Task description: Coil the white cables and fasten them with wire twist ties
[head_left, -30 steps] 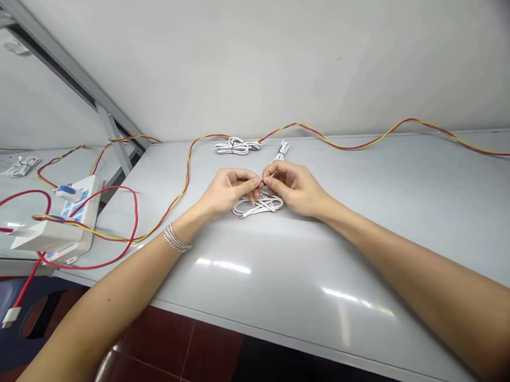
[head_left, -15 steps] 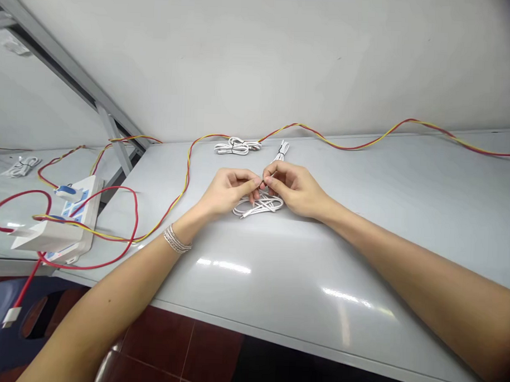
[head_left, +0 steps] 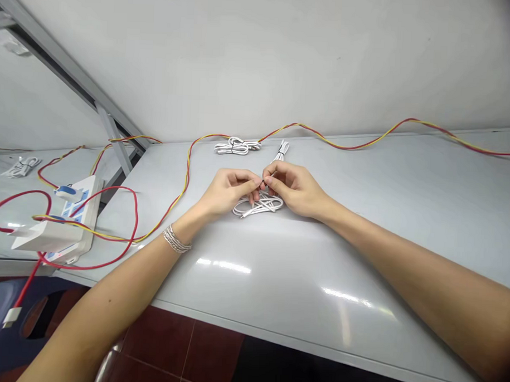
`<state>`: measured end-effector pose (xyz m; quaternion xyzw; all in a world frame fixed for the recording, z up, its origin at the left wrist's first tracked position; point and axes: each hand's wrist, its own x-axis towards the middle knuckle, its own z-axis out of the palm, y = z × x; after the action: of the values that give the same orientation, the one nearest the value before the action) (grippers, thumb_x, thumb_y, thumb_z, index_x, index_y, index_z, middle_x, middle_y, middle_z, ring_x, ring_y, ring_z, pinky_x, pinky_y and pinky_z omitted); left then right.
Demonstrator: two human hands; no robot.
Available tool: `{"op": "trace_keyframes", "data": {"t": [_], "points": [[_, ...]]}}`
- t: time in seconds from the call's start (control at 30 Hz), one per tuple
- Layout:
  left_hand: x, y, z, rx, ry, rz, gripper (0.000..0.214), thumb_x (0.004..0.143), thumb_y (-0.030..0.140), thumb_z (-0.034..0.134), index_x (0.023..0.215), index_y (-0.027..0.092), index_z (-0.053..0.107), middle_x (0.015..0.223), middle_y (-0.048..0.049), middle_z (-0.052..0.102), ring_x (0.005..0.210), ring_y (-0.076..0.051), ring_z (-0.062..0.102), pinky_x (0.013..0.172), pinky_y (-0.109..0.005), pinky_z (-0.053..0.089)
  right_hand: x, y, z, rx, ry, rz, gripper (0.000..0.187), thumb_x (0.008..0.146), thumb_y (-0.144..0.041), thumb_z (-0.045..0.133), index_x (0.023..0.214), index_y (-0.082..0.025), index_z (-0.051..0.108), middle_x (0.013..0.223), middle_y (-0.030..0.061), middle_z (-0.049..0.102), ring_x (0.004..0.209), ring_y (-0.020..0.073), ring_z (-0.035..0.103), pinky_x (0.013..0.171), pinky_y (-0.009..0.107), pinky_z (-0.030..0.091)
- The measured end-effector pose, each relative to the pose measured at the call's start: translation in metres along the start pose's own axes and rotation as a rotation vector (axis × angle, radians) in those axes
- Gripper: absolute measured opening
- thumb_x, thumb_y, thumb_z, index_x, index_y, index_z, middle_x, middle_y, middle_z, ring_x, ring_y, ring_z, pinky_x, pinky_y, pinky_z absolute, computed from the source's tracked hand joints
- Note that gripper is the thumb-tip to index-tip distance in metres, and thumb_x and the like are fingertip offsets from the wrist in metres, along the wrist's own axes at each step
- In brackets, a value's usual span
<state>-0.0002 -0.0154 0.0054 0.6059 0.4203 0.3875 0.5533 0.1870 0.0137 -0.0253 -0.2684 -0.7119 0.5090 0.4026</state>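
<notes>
The fingers [head_left: 250, 182] of the left hand [head_left: 227, 191] and the fingers [head_left: 269, 180] of the right hand [head_left: 294, 188] were drawn narrow, their tips meeting in a tight pinch on what looked like a thin dark strand [head_left: 262, 183], though the fingertips hid most of it. From the head view, the hands hovered just above a loose white cable bundle [head_left: 258, 205] lying on the pale grey bench [head_left: 361, 261], with a cable end pointing out toward the near side. No tie could be seen around this bundle, so it looked unsecured. Beyond the hands, two more white cable bundles lay farther along the bench: a flat coil [head_left: 237, 147] near the back edge and a narrower bundle [head_left: 282, 150] just to its right, both pinched by dark ties at the middle. As things lay, those two looked done and the nearer one was left — the pinched strand had not visibly been fastened around it. A twisted red-and-yellow wire [head_left: 357, 144] ran along the back of the bench and curved down to a white power strip [head_left: 81, 204] at the left, beside a white adapter block [head_left: 46, 236] looped with red cable [head_left: 110, 264]. A silver bracelet [head_left: 177, 239] circled the left wrist — the only thing worn on either arm.
</notes>
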Motion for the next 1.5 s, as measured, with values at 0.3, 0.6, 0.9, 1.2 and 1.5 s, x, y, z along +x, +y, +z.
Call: {"op": "trace_keyframes", "data": {"t": [0.3, 0.6, 0.9, 1.2, 1.5], "points": [[0.0007, -0.0006, -0.0019, 0.042, -0.013, 0.039, 0.030, 0.079, 0.040, 0.076, 0.076, 0.010, 0.073, 0.067, -0.0050, 0.066, 0.059, -0.012, 0.060, 0.058, -0.025, 0.050, -0.0001, 0.0020, -0.0005, -0.019, 0.002, -0.022, 0.024, 0.092, -0.040, 0.060, 0.084, -0.018, 0.056, 0.073, 0.0007, 0.055, 0.063, 0.0123, 0.047, 0.058, 0.027, 0.037], [-0.0008, 0.0014, 0.0021, 0.049, 0.003, 0.067, 0.030, 0.080, 0.040, 0.075, 0.075, 0.010, 0.071, 0.066, -0.0042, 0.064, 0.057, -0.012, 0.058, 0.056, -0.024, 0.049, -0.0003, 0.0031, 0.0002, -0.046, 0.003, -0.044, 0.014, 0.092, -0.029, 0.058, 0.084, -0.018, 0.056, 0.073, 0.0009, 0.057, 0.063, 0.0126, 0.048, 0.059, 0.027, 0.038], [-0.0005, 0.0004, 0.0029, 0.047, 0.009, 0.057, 0.030, 0.078, 0.039, 0.076, 0.074, 0.011, 0.069, 0.066, -0.0038, 0.063, 0.059, -0.011, 0.057, 0.057, -0.024, 0.047, -0.0001, 0.0037, 0.0004, -0.040, -0.001, -0.035, 0.011, 0.092, -0.027, 0.056, 0.085, -0.018, 0.057, 0.074, 0.0011, 0.058, 0.064, 0.0129, 0.049, 0.060, 0.028, 0.040], [-0.0009, -0.0006, 0.0017, 0.065, 0.000, 0.043, 0.025, 0.080, 0.034, 0.073, 0.074, 0.011, 0.069, 0.066, -0.0034, 0.062, 0.059, -0.011, 0.057, 0.059, -0.024, 0.046, -0.0007, 0.0029, -0.0005, -0.037, -0.016, -0.022, 0.011, 0.092, -0.028, 0.057, 0.086, -0.018, 0.057, 0.076, 0.0019, 0.061, 0.067, 0.0139, 0.052, 0.063, 0.029, 0.042], [0.0004, -0.0032, 0.0000, -0.078, -0.012, -0.051, 0.025, 0.077, 0.034, 0.075, 0.071, 0.011, 0.069, 0.064, -0.0035, 0.063, 0.058, -0.011, 0.058, 0.057, -0.024, 0.047, -0.0004, 0.0007, 0.0011, -0.064, -0.018, -0.054, 0.011, 0.091, -0.027, 0.058, 0.086, -0.017, 0.060, 0.078, 0.0031, 0.064, 0.067, 0.0142, 0.054, 0.063, 0.029, 0.041]]}}
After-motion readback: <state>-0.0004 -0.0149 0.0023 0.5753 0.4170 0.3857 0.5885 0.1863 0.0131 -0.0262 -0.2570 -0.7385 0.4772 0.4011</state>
